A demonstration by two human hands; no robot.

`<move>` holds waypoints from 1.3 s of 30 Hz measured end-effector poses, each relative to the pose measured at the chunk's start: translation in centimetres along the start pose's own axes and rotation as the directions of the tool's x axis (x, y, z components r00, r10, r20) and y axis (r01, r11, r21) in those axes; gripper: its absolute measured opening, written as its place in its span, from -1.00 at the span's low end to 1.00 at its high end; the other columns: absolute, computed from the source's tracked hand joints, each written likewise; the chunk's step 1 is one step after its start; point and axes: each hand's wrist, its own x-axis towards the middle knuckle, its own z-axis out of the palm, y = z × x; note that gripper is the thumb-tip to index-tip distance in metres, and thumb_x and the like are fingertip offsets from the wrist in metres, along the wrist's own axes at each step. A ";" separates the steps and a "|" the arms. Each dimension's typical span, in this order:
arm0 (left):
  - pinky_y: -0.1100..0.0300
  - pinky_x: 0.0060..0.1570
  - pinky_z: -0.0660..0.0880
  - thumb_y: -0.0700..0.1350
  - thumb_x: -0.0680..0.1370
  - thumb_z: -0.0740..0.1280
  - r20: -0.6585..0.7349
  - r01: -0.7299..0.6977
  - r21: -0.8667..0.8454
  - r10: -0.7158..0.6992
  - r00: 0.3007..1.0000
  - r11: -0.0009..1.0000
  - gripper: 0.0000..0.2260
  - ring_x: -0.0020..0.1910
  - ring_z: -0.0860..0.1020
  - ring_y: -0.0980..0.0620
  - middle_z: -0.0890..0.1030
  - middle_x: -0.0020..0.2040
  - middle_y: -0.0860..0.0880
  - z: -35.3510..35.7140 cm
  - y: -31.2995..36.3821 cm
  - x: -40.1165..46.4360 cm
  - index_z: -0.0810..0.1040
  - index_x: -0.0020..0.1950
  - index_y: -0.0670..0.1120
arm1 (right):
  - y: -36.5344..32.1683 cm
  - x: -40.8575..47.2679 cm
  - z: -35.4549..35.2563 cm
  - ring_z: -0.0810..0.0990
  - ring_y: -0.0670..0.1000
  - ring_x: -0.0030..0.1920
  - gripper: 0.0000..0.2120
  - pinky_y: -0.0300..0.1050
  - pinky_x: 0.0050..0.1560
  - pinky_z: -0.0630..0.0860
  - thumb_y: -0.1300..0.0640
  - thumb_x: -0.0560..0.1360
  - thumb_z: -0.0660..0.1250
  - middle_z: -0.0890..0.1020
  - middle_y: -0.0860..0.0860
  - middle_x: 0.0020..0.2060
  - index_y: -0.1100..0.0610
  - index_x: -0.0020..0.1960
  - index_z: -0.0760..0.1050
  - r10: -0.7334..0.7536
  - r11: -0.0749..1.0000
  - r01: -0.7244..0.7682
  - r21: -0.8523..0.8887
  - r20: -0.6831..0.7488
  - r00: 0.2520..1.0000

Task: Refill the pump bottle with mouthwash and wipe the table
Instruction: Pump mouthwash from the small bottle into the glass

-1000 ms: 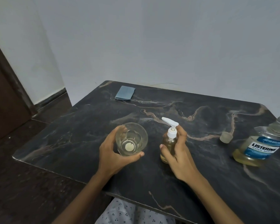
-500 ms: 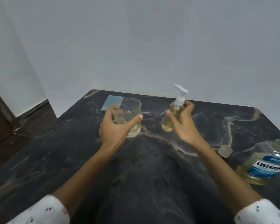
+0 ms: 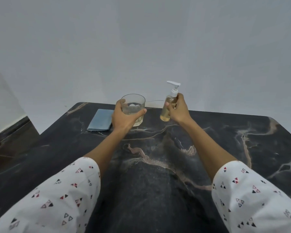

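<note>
Bottle (image 3: 168, 107) and glass (image 3: 133, 109) being carried to the tabletop's (image 3: 158, 182) far edge.
Right hand (image 3: 178, 109) is gripping the bottle, left hand (image 3: 124, 117) the glass; both have moved outward, freeing space for wiping.

Plain grey wall (image 3: 141, 47) behind bench's far edge. Dark floor (image 3: 15, 143) w/ dark skirting off bench's left edge, far-left corner side.

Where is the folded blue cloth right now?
The folded blue cloth lies flat at the table's far left, just left of the clear glass.
</note>
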 end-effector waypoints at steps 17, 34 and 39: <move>-0.08 0.25 0.45 0.20 0.20 0.56 0.020 0.027 0.093 -0.029 0.999 0.995 -0.16 0.29 0.44 -0.13 0.46 0.34 -0.09 2.0 -1.9 2.1 0.33 0.38 -0.01 | 2.4 1.6 1.5 0.37 0.00 0.06 -0.58 -0.13 0.04 0.33 0.34 0.54 0.19 0.38 0.03 0.07 0.21 0.36 0.19 0.097 0.986 -0.068 -0.151 0.189 0.977; -0.12 0.39 0.29 0.22 0.20 0.55 0.076 0.070 0.065 -0.075 0.994 0.995 0.05 0.45 0.26 -0.13 0.24 0.50 -0.09 2.1 -2.1 2.1 0.06 0.53 0.00 | 2.8 1.2 2.1 0.39 0.02 0.04 -0.57 -0.13 0.01 0.35 0.44 0.49 0.16 0.38 0.06 0.03 0.17 0.29 0.19 0.087 0.987 -0.058 -0.148 0.199 0.976; -0.10 0.48 0.02 0.37 0.10 0.46 0.009 0.074 0.230 -0.078 0.997 0.970 0.27 0.53 -0.01 -0.13 -0.04 0.57 -0.12 1.4 -0.9 -0.3 -0.22 0.54 -0.07 | 1.0 0.2 1.4 0.12 0.14 0.48 -0.19 0.01 0.45 0.18 0.35 0.57 0.18 -0.08 0.12 0.52 0.17 0.51 -0.38 0.175 0.980 -0.152 -0.131 0.185 0.967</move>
